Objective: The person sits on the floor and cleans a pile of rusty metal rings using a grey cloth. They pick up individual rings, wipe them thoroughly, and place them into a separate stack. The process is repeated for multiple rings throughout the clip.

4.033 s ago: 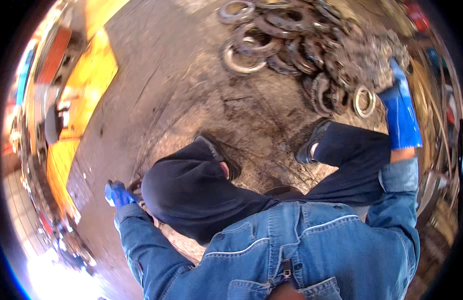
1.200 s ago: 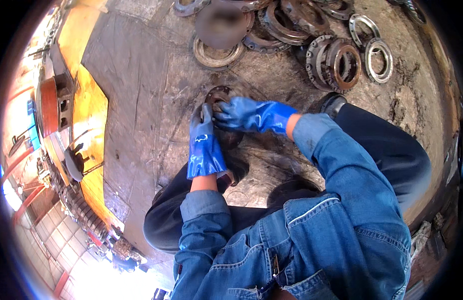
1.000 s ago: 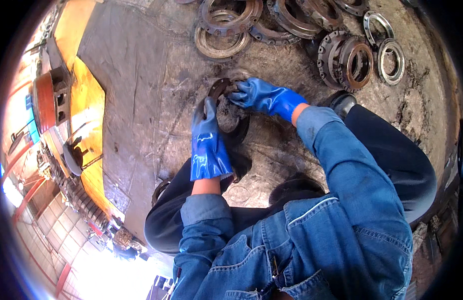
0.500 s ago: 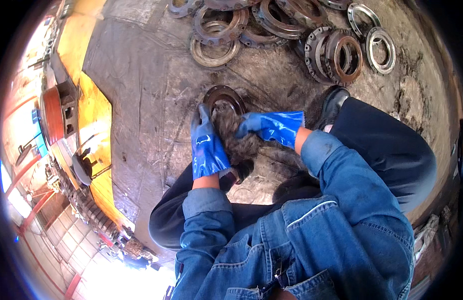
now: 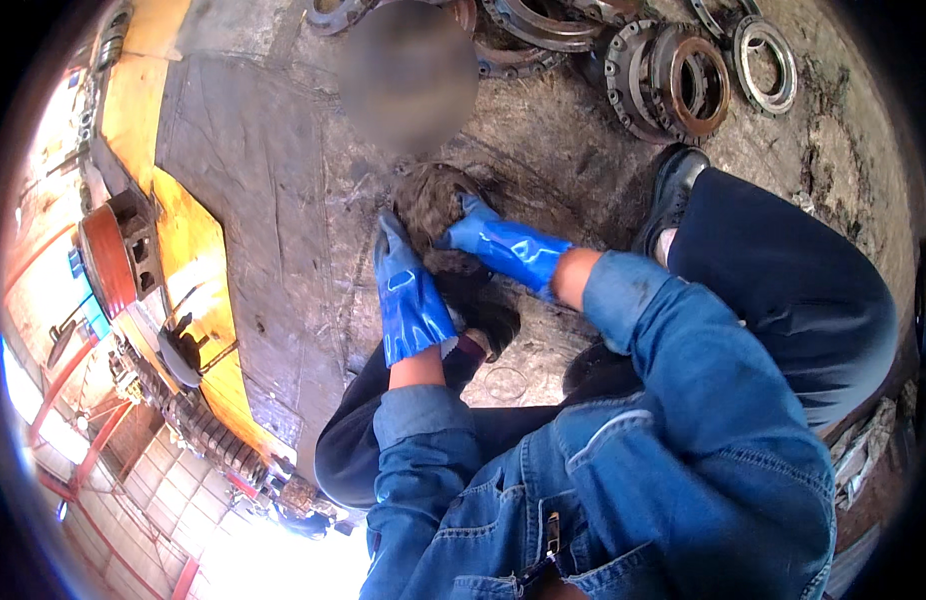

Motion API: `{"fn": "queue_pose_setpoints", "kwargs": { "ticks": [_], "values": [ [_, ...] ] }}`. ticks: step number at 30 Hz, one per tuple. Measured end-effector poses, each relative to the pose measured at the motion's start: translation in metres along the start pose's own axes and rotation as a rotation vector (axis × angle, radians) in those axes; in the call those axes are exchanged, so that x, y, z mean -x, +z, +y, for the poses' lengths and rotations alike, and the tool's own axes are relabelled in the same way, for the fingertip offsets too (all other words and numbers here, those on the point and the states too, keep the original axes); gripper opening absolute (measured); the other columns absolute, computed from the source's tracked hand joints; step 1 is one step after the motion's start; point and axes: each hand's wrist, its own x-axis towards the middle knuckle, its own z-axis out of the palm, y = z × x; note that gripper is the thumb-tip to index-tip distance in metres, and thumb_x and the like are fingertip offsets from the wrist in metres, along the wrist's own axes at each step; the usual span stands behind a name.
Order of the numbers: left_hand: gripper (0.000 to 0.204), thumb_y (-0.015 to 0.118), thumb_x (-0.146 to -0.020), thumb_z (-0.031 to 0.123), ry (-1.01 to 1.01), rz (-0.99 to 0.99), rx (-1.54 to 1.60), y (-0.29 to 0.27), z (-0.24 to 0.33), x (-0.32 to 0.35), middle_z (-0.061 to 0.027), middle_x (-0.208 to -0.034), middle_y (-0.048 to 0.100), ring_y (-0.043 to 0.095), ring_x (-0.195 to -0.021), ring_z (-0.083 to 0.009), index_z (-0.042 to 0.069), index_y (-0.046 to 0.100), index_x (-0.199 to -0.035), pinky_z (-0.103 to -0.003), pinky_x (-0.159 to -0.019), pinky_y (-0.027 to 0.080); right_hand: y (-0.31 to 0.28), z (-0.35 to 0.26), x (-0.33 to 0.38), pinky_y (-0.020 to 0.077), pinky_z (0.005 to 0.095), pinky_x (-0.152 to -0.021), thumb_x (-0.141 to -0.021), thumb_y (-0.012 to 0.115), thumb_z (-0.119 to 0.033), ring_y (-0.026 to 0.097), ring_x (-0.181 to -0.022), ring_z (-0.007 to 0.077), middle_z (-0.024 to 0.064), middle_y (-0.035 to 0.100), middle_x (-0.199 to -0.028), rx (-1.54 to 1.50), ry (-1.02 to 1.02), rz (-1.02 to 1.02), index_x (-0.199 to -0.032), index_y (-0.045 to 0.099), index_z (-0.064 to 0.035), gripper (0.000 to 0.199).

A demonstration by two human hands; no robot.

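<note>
A wad of brown, fuzzy rag point(image 5: 426, 203) lies over a dark metal ring on the floor between my gloved hands and hides most of the ring. My right hand point(image 5: 475, 228), in a blue rubber glove, is closed on the rag from the right, with some fingertips sunk into it. My left hand point(image 5: 395, 255), also blue-gloved, grips at the left edge of the ring, its thumb side up. Its other fingers are partly hidden beneath.
Several metal rings, such as a rusty flanged one point(image 5: 691, 85) and a bright one point(image 5: 764, 65), lie at the far side. A blurred patch covers part of the group. A yellow board point(image 5: 198, 250) runs along the left. My black shoe point(image 5: 676, 190) rests at the right.
The rag has moved up and left across the ring, which showed its far rim before and is now mostly covered. My right hand has shifted left with it; my left hand stays nearly in place.
</note>
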Motion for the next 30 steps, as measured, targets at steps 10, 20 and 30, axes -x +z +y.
{"fn": "queue_pose_setpoints", "kwargs": {
  "ticks": [10, 20, 30],
  "values": [
    [0.055, 0.046, -0.1, 0.046, -0.041, 0.085, 0.038, 0.015, 0.009, 0.0, -0.0107, -0.107, 0.068, 0.063, -0.092, -0.0163, -0.003, 0.062, -0.12, -0.029, -0.08, 0.051, -0.066, -0.045, -0.016, 0.0518, 0.0424, -0.08, -0.073, 0.069, -0.023, 0.061, -0.101, 0.0294, 0.0085, 0.06, -0.119, 1.675, -1.038, -0.67, -0.111, 0.064, -0.0162, 0.039],
    [0.061, 0.044, -0.097, 0.055, -0.131, 0.055, 0.007, 0.027, 0.036, 0.019, -0.0112, -0.112, 0.066, 0.065, -0.098, -0.0227, 0.005, 0.055, -0.129, -0.035, -0.076, 0.056, -0.081, 0.007, -0.018, 0.0525, 0.0369, -0.08, -0.076, 0.058, -0.011, 0.059, -0.109, 0.0277, 0.0009, 0.053, -0.137, 1.192, -0.759, -0.121, -0.122, 0.061, -0.0203, 0.048],
    [0.057, 0.045, -0.097, 0.047, 0.274, 0.113, -0.437, 0.027, 0.034, 0.038, -0.0217, -0.114, 0.065, 0.06, -0.108, -0.035, -0.004, 0.063, -0.116, -0.041, -0.092, 0.045, -0.045, 0.002, 0.069, 0.0501, 0.0347, -0.089, -0.085, 0.062, -0.015, 0.065, -0.096, 0.0239, 0.0136, 0.07, -0.1, -0.258, 0.01, -0.463, -0.111, 0.066, -0.0041, 0.029]
  ]
}}
